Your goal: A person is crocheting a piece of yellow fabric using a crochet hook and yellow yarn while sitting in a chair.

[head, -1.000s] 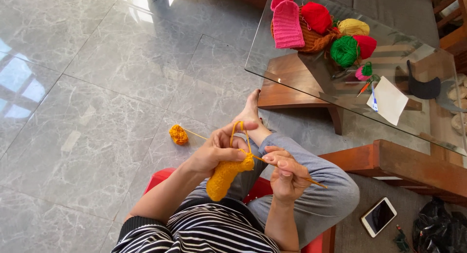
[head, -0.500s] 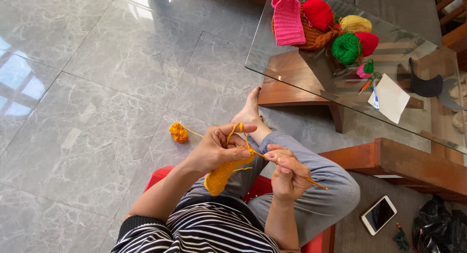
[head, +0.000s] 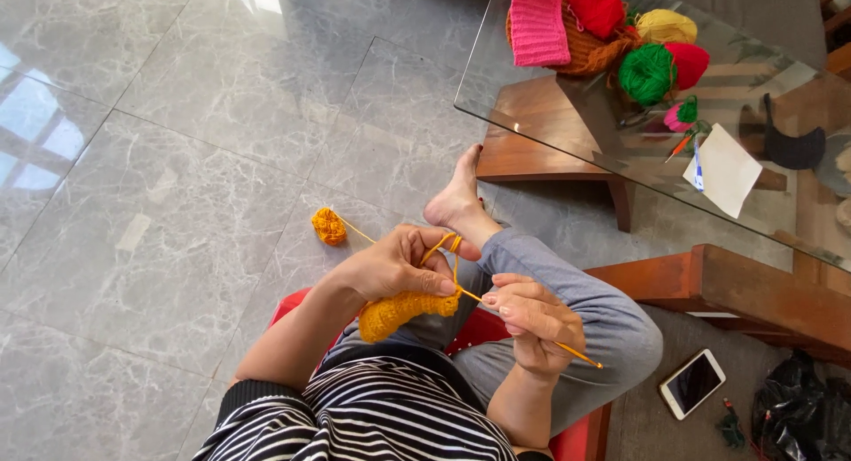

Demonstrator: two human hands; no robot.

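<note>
My left hand (head: 394, 266) pinches an orange crocheted piece (head: 401, 310) that hangs over my lap, with orange yarn looped over its raised finger. My right hand (head: 532, 324) grips a thin yellow crochet hook (head: 572, 351), whose tip meets the work beside the left thumb. The yarn strand runs from the work down to a small orange yarn ball (head: 329, 225) on the grey floor. I sit on a red seat (head: 581, 439) with one grey-trousered knee bent and a bare foot (head: 456, 197) on the floor.
A glass-topped wooden table (head: 532, 89) stands ahead, bearing a pink knitted piece (head: 538, 22), red, yellow and green yarn balls (head: 647, 71), a white paper (head: 725, 170) and a dark cap. A phone (head: 692, 383) and a black bag (head: 802, 412) lie at the right.
Both hands stay on the work with small stitching motions; the orange piece has bunched up closer under my left hand. The camera view has shifted slightly.
</note>
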